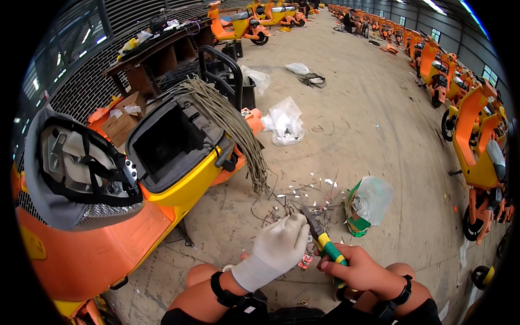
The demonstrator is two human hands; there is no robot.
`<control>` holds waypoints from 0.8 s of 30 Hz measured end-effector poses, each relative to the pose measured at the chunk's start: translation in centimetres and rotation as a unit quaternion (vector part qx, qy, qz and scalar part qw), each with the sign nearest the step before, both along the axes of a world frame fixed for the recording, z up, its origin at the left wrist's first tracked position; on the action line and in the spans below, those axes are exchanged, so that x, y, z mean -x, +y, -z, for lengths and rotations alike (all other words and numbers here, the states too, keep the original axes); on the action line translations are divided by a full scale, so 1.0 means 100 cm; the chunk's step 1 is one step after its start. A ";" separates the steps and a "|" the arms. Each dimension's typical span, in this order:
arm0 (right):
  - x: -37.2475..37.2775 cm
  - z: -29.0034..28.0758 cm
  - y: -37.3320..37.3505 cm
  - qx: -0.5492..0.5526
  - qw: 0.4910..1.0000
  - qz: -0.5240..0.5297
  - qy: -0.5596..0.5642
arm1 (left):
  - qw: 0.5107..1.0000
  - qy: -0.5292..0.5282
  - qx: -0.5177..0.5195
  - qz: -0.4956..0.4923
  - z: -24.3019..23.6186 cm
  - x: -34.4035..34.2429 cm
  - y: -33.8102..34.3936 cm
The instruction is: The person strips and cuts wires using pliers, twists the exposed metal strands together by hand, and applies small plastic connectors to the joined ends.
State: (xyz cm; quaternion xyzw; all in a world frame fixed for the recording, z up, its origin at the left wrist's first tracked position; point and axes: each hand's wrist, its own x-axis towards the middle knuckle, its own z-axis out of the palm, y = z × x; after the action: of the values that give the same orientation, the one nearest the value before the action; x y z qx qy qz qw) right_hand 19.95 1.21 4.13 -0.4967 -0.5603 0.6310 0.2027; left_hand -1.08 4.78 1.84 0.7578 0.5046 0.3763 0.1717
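My left hand [277, 245], in a pale knit glove, is closed with the fingers pinched together. Whatever lies inside the pinch is hidden. Bare and wrapped round the grips of a pair of pliers [325, 241], my right hand [349, 266] is just beside it. The pliers have dark jaws and yellow-and-green handles, and the jaws point up and left next to my gloved fingertips. Below and beyond my hands, cut wire scraps [320, 214] and small white bits litter the concrete floor. A red-and-white scrap [305, 262] lies under my hands.
At left stands an orange-and-yellow scooter [92, 244], its grey seat [51, 200] tipped up and a bundle of cables [230, 122] draped over its rear. A green bag with clear plastic [355, 214] stands at right. Clear plastic [285, 122] lies farther off. Parked scooters [476, 146] line the right side.
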 end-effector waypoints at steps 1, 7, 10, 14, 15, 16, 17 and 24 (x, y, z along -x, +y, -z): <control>-0.001 -0.002 -0.001 0.007 1.000 0.001 -0.002 | 0.999 -0.004 0.035 0.001 -0.001 -0.001 0.000; 0.003 0.012 -0.004 -0.232 0.971 -0.049 -0.018 | 0.910 -0.279 0.305 0.018 -0.006 0.001 -0.003; 0.003 0.018 -0.005 -0.280 0.958 -0.032 -0.057 | 0.754 -0.467 0.459 0.048 -0.007 0.002 0.004; 0.003 0.020 -0.001 -0.327 0.939 -0.039 -0.099 | 0.626 -0.564 0.532 0.087 -0.009 0.014 0.005; 0.002 0.019 0.001 -0.339 0.933 -0.044 -0.110 | 0.595 -0.579 0.547 0.105 -0.005 0.017 0.007; 0.002 0.018 0.002 -0.337 0.932 -0.052 -0.121 | 0.561 -0.599 0.561 0.109 -0.001 0.019 0.008; 0.001 0.016 0.003 -0.334 0.931 -0.059 -0.131 | 0.525 -0.619 0.573 0.112 0.004 0.020 0.007; -0.004 0.017 0.010 -0.306 0.946 -0.061 -0.091 | 0.791 -0.406 0.454 0.057 0.003 0.011 0.010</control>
State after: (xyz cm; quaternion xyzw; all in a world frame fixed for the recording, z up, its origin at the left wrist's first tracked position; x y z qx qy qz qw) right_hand 20.33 2.18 2.45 -0.4310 -0.7715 0.3929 0.2544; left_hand -2.14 5.80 1.51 0.3977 0.4573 0.3661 0.7062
